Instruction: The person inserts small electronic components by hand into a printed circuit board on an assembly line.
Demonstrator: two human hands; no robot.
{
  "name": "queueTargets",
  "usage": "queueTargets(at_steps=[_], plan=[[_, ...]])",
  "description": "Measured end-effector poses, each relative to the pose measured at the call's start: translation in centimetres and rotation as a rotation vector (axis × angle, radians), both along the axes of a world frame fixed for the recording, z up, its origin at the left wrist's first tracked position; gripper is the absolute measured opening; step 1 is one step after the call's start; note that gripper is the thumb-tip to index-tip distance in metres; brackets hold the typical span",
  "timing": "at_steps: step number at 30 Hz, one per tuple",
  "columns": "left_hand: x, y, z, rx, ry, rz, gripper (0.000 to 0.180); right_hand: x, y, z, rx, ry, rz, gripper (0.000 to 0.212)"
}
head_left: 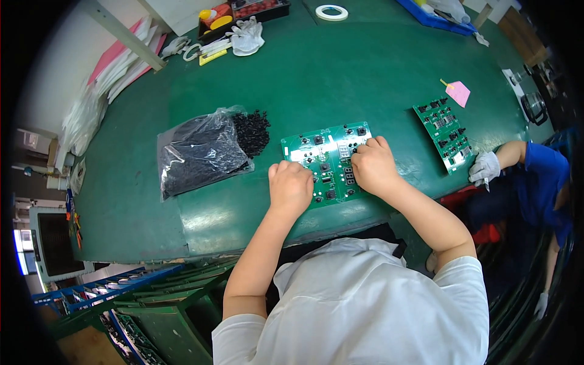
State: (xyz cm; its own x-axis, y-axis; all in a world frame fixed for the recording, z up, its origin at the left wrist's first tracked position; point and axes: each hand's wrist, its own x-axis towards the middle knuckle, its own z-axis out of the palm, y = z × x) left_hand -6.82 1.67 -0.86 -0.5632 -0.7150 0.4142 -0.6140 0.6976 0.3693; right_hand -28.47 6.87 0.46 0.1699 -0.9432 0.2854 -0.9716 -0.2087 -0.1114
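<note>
A green circuit board (333, 146) with black buttons and digit displays lies on the green table in front of me. My left hand (291, 187) is closed at its left edge, knuckles up. At the board's right side, beside the displays, my right hand (374, 163) is closed too, its fingers curled down onto the board. The fingertips of both hands are partly hidden. Left of the board lies a clear plastic bag (198, 152) full of small black parts. From its mouth a heap of loose black parts (251, 132) spills onto the table.
More circuit boards (444, 131) stand to the right, near a co-worker's gloved hand (485, 168). A pink tag (457, 93) lies behind them. At the back are white gloves (246, 38), a tape roll (331, 13) and a blue tray (435, 17). Racks (140, 286) stand lower left.
</note>
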Motion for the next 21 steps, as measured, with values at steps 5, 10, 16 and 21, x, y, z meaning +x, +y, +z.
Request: queueTargets(at_steps=[5, 10, 16, 21], plan=[[-0.6, 0.2, 0.0, -0.032, -0.012, 0.072, 0.007, -0.9, -0.3, 0.4, 0.079, -0.046, 0.072, 0.008], [-0.4, 0.8, -0.6, -0.077, -0.119, 0.066, 0.005, 0.8, 1.1, 1.1, 0.036, 0.066, 0.066, 0.007], [2.9, -3.1, 0.8, -0.126, -0.104, 0.053, 0.005, 0.9, 2.2, 1.1, 0.039, 0.024, 0.025, 0.018], [6.9, -7.5, -1.6, -0.231, -0.200, 0.207, 0.009, 1.4, 2.4, 2.5, -0.102, -0.199, 0.068, 0.021]])
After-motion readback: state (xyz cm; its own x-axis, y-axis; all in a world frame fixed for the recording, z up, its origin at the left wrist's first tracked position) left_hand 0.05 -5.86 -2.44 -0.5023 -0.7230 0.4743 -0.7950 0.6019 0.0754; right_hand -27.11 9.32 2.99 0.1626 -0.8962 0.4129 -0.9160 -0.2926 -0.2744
